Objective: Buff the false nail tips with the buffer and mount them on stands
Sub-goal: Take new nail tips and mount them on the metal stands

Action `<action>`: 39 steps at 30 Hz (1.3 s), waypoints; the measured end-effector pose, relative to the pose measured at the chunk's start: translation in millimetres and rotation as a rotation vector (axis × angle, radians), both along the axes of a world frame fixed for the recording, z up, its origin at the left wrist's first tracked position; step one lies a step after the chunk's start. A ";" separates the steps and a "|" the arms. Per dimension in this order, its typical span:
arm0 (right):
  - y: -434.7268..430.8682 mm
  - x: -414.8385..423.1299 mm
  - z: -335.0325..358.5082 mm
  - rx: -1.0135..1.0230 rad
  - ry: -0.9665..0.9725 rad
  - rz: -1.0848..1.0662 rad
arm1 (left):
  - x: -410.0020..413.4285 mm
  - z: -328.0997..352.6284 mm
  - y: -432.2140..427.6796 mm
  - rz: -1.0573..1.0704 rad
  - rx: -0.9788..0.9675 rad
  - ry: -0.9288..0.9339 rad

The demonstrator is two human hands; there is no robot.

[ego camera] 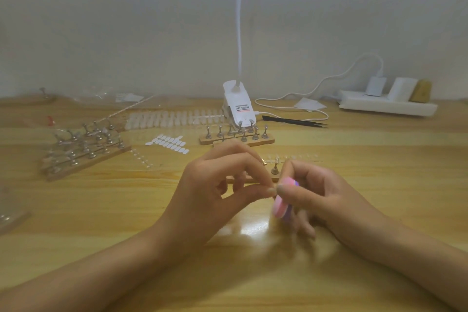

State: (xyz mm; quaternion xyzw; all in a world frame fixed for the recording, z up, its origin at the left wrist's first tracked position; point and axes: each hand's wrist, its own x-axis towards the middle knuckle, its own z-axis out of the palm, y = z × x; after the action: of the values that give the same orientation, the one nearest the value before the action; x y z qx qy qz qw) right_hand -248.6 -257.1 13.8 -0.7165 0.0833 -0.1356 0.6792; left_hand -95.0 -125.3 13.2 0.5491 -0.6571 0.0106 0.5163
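Note:
My left hand (217, 185) pinches a small clear nail tip (273, 193) between thumb and forefinger at the table's middle. My right hand (314, 195) grips a pink and purple buffer block (282, 204), whose face touches the nail tip. Just behind my hands lies a wooden strip with a metal stand (274, 169) on it. Further back stands a second strip of metal stands (235, 134). At the left sits a larger group of stands (86, 147) on wooden strips. A long row of white nail tips (174, 118) lies at the back.
A white clip lamp (239, 105) stands at the back centre with its cable trailing right. A sheet of white adhesive tabs (168, 143) lies left of centre. Black tweezers (293, 121), a white power strip (387, 105) and clear plastic packaging (11, 213) at the left edge also lie on the table.

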 end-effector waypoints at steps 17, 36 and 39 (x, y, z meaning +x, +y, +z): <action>5.0 1.7 2.0 -0.035 0.002 0.018 | -0.5 1.1 0.0 0.006 0.019 0.011; -3.1 -0.2 -1.7 0.093 -0.028 -0.064 | -2.1 2.6 0.0 -0.013 0.057 0.046; 0.3 1.1 -0.3 0.009 -0.034 0.046 | -0.3 3.8 0.4 -0.035 0.089 0.128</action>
State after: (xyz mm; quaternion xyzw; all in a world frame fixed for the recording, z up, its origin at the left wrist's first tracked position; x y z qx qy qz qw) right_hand -247.5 -256.8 13.5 -0.7126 0.0560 -0.1319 0.6868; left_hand -95.3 -124.9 16.9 0.5595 -0.6320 -0.0628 0.5326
